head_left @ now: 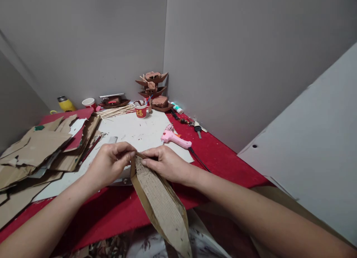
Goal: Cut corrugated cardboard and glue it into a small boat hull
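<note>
A long cardboard boat shape (161, 198) with a ribbed inner face and raised side strips hangs over the table's front edge, its far end between my hands. My left hand (111, 163) pinches the left side of that end between thumb and fingers. On the right side of the same end, my right hand (167, 163) grips the cardboard, thumb on the inner face. The fingertips of both hands nearly meet there. Just beyond my right hand lies a pink glue gun (176, 139) with a black cord.
Cardboard pieces (41, 148) are piled at the left. Toward the back stand a red paper cup (140, 110), wooden sticks (115, 111), brown model boats (153, 87) and a yellow bottle (66, 104). Keys (198, 130) lie on the red cloth (223, 157) at the right.
</note>
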Action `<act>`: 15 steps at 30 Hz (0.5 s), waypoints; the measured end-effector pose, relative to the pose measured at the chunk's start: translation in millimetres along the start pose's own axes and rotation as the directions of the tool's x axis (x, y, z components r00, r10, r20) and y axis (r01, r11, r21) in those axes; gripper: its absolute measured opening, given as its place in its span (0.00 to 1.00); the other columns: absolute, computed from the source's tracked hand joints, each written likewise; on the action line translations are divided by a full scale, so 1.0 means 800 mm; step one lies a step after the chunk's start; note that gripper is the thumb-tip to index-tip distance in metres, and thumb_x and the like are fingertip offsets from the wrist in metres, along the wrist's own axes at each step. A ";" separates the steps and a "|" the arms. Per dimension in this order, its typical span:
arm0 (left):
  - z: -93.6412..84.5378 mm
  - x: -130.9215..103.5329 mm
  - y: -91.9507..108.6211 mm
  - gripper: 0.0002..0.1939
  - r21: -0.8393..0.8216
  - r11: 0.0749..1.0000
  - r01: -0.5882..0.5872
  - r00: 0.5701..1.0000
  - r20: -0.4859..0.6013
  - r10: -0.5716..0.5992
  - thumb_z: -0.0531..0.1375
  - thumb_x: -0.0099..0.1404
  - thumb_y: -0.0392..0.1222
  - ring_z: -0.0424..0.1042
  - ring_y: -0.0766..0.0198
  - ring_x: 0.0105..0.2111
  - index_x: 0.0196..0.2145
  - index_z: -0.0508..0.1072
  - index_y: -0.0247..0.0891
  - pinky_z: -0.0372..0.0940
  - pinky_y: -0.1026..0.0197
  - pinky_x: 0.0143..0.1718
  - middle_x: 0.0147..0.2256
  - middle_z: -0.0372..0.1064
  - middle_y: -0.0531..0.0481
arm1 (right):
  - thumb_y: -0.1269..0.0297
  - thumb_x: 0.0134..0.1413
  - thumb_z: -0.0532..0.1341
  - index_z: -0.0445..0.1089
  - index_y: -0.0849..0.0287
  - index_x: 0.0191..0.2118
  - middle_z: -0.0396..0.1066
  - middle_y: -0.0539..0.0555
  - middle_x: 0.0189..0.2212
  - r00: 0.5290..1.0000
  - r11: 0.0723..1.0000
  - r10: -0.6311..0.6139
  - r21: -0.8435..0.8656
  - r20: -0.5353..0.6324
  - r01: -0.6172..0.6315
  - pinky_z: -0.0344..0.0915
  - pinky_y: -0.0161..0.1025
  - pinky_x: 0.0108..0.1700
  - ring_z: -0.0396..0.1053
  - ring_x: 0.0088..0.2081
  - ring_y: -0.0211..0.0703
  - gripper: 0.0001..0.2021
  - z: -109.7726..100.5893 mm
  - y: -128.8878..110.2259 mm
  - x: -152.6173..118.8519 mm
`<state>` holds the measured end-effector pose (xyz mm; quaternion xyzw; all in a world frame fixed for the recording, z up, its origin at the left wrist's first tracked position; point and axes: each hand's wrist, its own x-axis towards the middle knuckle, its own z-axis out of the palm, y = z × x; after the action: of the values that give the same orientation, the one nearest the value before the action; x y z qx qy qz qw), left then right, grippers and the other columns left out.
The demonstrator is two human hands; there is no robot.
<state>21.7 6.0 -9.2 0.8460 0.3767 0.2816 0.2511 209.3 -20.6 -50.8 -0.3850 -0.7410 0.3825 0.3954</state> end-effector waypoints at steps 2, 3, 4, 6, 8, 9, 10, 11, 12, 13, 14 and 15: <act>0.000 0.000 0.002 0.09 0.034 0.999 -0.012 1.000 -0.005 0.012 0.57 0.61 0.40 0.66 0.66 0.21 0.27 0.76 0.37 0.60 0.65 0.24 0.20 0.70 0.53 | 0.76 0.53 0.56 0.78 0.58 0.43 0.79 0.50 0.33 1.000 1.000 0.003 0.006 -0.003 -0.003 0.64 0.36 0.38 0.73 0.36 0.43 0.17 0.000 -0.001 0.001; 0.000 0.000 0.002 0.09 0.041 0.999 -0.012 1.000 -0.005 0.012 0.57 0.61 0.40 0.66 0.66 0.21 0.27 0.76 0.38 0.60 0.65 0.24 0.20 0.70 0.53 | 0.76 0.53 0.56 0.78 0.58 0.43 0.79 0.49 0.33 1.000 1.000 0.003 0.009 -0.006 -0.003 0.64 0.35 0.38 0.72 0.36 0.43 0.17 0.000 -0.001 0.001; 0.001 0.000 0.002 0.09 0.039 0.999 -0.005 1.000 -0.012 0.006 0.57 0.61 0.41 0.67 0.66 0.22 0.28 0.75 0.37 0.60 0.65 0.24 0.21 0.71 0.52 | 0.76 0.53 0.56 0.78 0.57 0.42 0.79 0.49 0.32 1.000 1.000 0.003 0.010 -0.008 -0.003 0.63 0.35 0.37 0.72 0.35 0.43 0.16 0.000 -0.002 0.001; 0.003 -0.002 0.002 0.09 0.010 1.000 0.028 0.999 -0.042 -0.028 0.57 0.62 0.42 0.67 0.65 0.22 0.31 0.75 0.37 0.60 0.65 0.24 0.22 0.71 0.52 | 0.76 0.53 0.56 0.78 0.57 0.40 0.78 0.48 0.31 1.000 1.000 0.001 0.000 -0.007 -0.001 0.62 0.34 0.35 0.71 0.33 0.41 0.15 0.001 -0.003 0.001; 0.005 -0.004 0.002 0.11 -0.033 0.997 0.071 0.994 -0.076 -0.073 0.56 0.63 0.44 0.67 0.65 0.21 0.39 0.73 0.37 0.59 0.65 0.23 0.20 0.69 0.54 | 0.77 0.53 0.55 0.78 0.58 0.35 0.76 0.47 0.29 1.000 1.000 -0.004 -0.021 -0.003 0.004 0.61 0.33 0.33 0.69 0.31 0.40 0.14 0.001 -0.004 0.000; 0.006 -0.005 0.002 0.13 -0.044 0.995 0.088 0.992 -0.086 -0.091 0.56 0.64 0.45 0.67 0.66 0.20 0.44 0.70 0.36 0.59 0.65 0.23 0.19 0.68 0.55 | 0.77 0.52 0.55 0.78 0.59 0.33 0.76 0.47 0.28 1.000 0.999 -0.009 -0.030 0.000 0.009 0.61 0.32 0.33 0.69 0.31 0.39 0.14 0.002 -0.004 0.000; 0.006 -0.007 0.003 0.16 -0.037 0.995 0.097 0.991 -0.090 -0.100 0.56 0.64 0.46 0.66 0.66 0.19 0.47 0.68 0.37 0.58 0.66 0.22 0.19 0.67 0.57 | 0.78 0.52 0.55 0.77 0.59 0.31 0.75 0.47 0.27 1.000 0.999 -0.013 -0.037 0.003 0.013 0.60 0.32 0.33 0.68 0.30 0.39 0.14 0.002 -0.004 -0.001; 0.006 -0.008 0.004 0.18 -0.011 0.995 0.095 0.991 -0.096 -0.096 0.56 0.64 0.47 0.66 0.66 0.18 0.49 0.67 0.37 0.57 0.66 0.22 0.18 0.67 0.57 | 0.78 0.52 0.55 0.77 0.59 0.31 0.75 0.47 0.27 1.000 0.999 -0.013 -0.039 0.006 0.013 0.60 0.32 0.33 0.68 0.30 0.39 0.14 0.003 -0.004 -0.001; 0.006 -0.009 0.005 0.19 0.030 0.996 0.079 0.991 -0.114 -0.076 0.57 0.64 0.47 0.65 0.66 0.18 0.50 0.66 0.37 0.57 0.66 0.22 0.19 0.67 0.57 | 0.78 0.52 0.54 0.77 0.59 0.31 0.74 0.46 0.27 1.000 0.999 -0.007 -0.038 0.009 0.008 0.60 0.32 0.34 0.68 0.30 0.39 0.13 0.004 -0.003 -0.002; 0.006 -0.010 0.005 0.19 0.080 0.995 0.054 0.988 -0.147 -0.041 0.57 0.64 0.47 0.65 0.67 0.18 0.50 0.67 0.37 0.57 0.66 0.22 0.19 0.68 0.57 | 0.78 0.52 0.54 0.77 0.59 0.32 0.74 0.46 0.27 1.000 1.000 0.002 -0.031 0.015 -0.001 0.61 0.33 0.34 0.68 0.31 0.39 0.14 0.005 -0.003 -0.002; 0.005 -0.011 0.005 0.18 0.129 0.991 0.023 0.980 -0.197 0.003 0.57 0.64 0.46 0.65 0.67 0.19 0.50 0.68 0.37 0.57 0.66 0.23 0.20 0.68 0.56 | 0.78 0.52 0.54 0.77 0.59 0.33 0.75 0.46 0.28 1.000 1.000 0.013 -0.017 0.023 -0.013 0.61 0.33 0.35 0.68 0.31 0.40 0.14 0.006 -0.002 -0.003; 0.004 -0.012 0.004 0.17 0.167 0.986 -0.004 0.964 -0.260 0.048 0.57 0.64 0.45 0.65 0.68 0.19 0.49 0.68 0.37 0.58 0.66 0.24 0.21 0.68 0.56 | 0.77 0.52 0.55 0.77 0.59 0.34 0.75 0.47 0.29 0.999 1.000 0.026 0.001 0.030 -0.026 0.61 0.33 0.36 0.69 0.32 0.40 0.14 0.007 -0.002 -0.003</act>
<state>20.3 -4.0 -12.1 0.8240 0.4174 0.3625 0.1244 205.0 -24.8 -52.2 -0.3885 -0.7414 0.3940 0.3797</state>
